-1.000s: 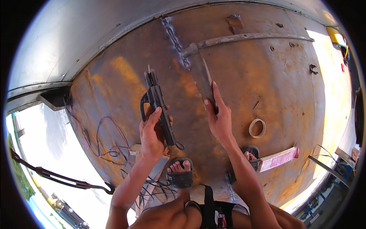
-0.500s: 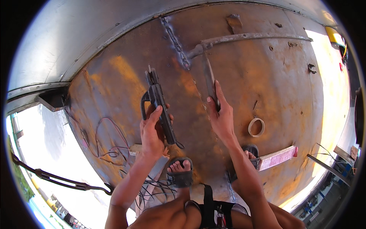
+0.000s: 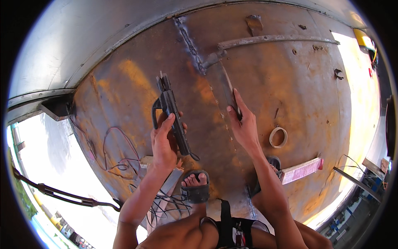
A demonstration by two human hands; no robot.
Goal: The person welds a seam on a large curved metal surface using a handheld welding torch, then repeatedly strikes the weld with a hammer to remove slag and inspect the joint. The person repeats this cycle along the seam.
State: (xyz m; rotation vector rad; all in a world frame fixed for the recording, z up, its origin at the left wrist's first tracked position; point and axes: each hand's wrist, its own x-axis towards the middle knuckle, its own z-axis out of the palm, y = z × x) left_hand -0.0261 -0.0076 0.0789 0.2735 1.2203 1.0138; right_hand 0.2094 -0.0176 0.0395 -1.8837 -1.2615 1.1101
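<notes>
My left hand (image 3: pixel 165 143) is closed around a long black tool (image 3: pixel 172 106) with a curved side piece, narrow prongs at its far end and a small cord loop at the near end. Its exact kind I cannot make out. In my right hand (image 3: pixel 245 128) is a hammer (image 3: pixel 227 85), gripped by its handle, index finger stretched along it. The hammer's head lies over the rusty metal plate, beside the near end of a rough weld bead (image 3: pixel 190 43). A thin seam with small weld spots runs on toward me from there.
Beyond the hammer lies a long metal bar (image 3: pixel 277 39). A ring (image 3: pixel 278 137) and a pink-sided wooden block (image 3: pixel 302 171) sit at right. Thin cables (image 3: pixel 122 153) tangle at left near wood pieces. A metal wall (image 3: pixel 83 41) rises at far left. My sandalled foot (image 3: pixel 195 184) stands on the plate.
The hammer head has shifted slightly nearer and left, apart from the bar's end in view. My left hand and the black tool have barely moved.
</notes>
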